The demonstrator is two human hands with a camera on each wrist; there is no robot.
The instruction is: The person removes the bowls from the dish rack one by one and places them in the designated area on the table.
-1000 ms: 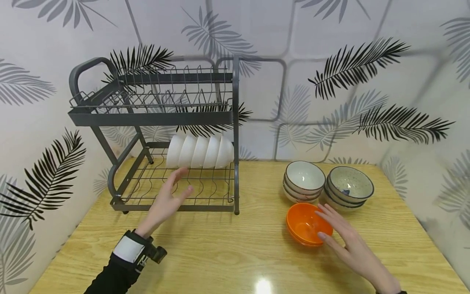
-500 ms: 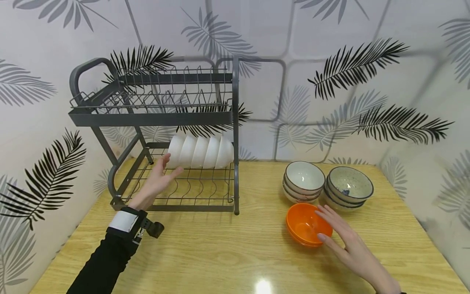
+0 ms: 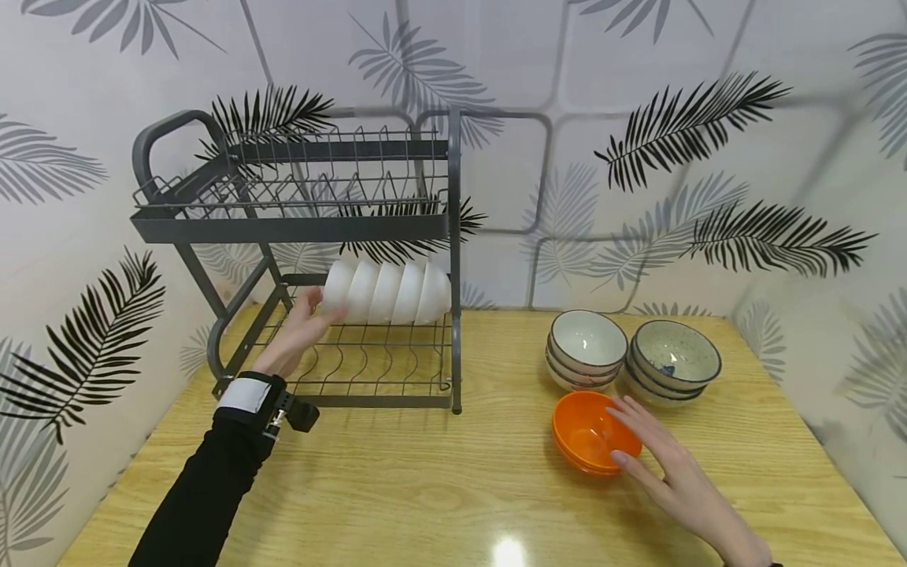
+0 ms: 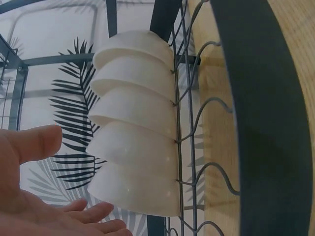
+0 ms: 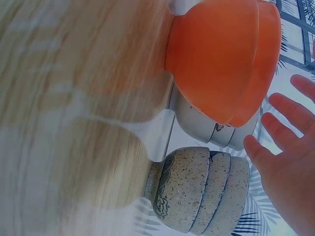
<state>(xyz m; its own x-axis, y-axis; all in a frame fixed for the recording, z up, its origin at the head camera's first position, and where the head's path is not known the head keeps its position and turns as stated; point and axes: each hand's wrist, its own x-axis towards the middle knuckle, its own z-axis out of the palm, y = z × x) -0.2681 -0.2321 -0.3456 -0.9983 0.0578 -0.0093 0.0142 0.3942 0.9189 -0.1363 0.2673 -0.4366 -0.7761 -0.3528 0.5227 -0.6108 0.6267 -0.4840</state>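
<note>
Worktop [image 3: 425, 480] room separated the left-edge rack [image 3: 290, 230] from orange bowls [image 3: 590, 433]. Left grip [image 3: 296, 329], beside white bowls [image 3: 386, 293], and right grip [image 3: 687, 482] stood spread, empty.

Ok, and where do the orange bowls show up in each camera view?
Head: the orange bowls sit right of centre, lower half.
Left wrist: not in it.
Right wrist: at the top, right of centre, above the speckled bowls.
Shared landmark: the leaf-patterned wall, seen in all three.
</note>
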